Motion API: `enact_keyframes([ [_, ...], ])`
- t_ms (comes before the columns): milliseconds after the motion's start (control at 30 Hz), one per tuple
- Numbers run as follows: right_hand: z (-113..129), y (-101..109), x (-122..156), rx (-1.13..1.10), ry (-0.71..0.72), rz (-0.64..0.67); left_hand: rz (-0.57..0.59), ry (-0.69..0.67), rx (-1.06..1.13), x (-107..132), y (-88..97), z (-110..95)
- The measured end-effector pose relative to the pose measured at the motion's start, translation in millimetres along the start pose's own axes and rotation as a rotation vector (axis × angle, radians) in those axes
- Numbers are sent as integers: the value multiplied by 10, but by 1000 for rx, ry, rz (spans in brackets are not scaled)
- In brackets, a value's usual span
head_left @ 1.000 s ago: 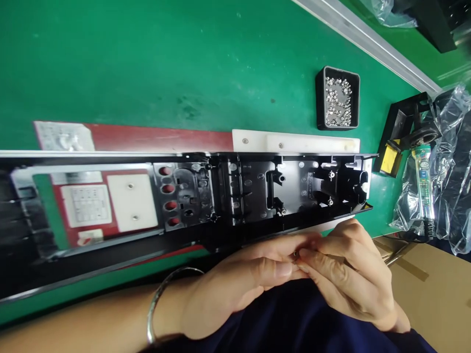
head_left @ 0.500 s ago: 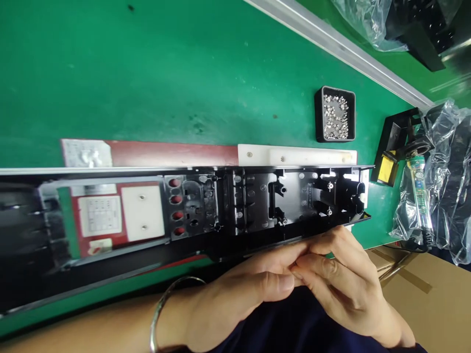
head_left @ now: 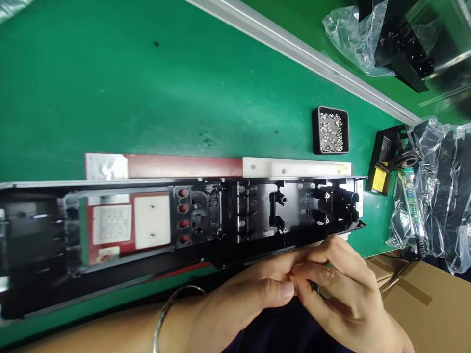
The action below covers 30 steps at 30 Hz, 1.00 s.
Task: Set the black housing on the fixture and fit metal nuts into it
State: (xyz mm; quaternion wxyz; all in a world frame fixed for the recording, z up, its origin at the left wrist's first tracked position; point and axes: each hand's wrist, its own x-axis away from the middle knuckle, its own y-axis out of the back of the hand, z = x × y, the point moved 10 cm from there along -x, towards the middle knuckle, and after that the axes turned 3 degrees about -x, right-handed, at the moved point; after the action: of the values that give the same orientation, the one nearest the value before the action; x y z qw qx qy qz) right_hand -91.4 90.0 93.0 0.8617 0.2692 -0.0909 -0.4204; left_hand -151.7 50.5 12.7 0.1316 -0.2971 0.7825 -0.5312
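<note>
My left hand (head_left: 243, 299), with a metal bangle (head_left: 165, 309) on the wrist, and my right hand (head_left: 342, 289) meet fingertip to fingertip just below the front edge of a long black plastic housing (head_left: 257, 206). Both pinch the same tiny part at that meeting point, and the fingers hide almost all of it. The housing lies open side up on a red fixture board (head_left: 176, 166) with a white block (head_left: 294, 168) along its far edge. A small black tray of silvery fasteners (head_left: 330, 130) stands behind the housing's right end.
A soldering iron (head_left: 410, 201) and its stand with a yellow sponge (head_left: 379, 177) sit at the right on the green mat (head_left: 147, 88). Crinkled plastic bags (head_left: 441, 196) lie beside them, a cardboard box (head_left: 434, 304) is at lower right, and an aluminium rail (head_left: 294, 44) crosses the back.
The view has tilted up, so everything sits lower and a little to the left in the picture. My hands stay pinched together at the housing's front edge, fingers shifting slightly.
</note>
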Motion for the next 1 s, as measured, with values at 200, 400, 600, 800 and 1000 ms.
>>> enact_keyframes([
  [200, -39, 203, -407, 209, 171, -166, -15, 19, 72, 29, 64, 203],
  [400, -153, 176, -688, 177, 237, -100, -33, 50, 75, 127, 124, 292],
  [600, -234, 140, -758, 89, 193, -2, -26, 35, 105, 89, 171, 411],
  [800, -225, 170, -794, 93, 180, 35, -26, 50, 136, 105, 149, 345],
  [1000, -229, 160, -804, 113, 193, 59, -48, 51, 170, 116, 122, 268],
])
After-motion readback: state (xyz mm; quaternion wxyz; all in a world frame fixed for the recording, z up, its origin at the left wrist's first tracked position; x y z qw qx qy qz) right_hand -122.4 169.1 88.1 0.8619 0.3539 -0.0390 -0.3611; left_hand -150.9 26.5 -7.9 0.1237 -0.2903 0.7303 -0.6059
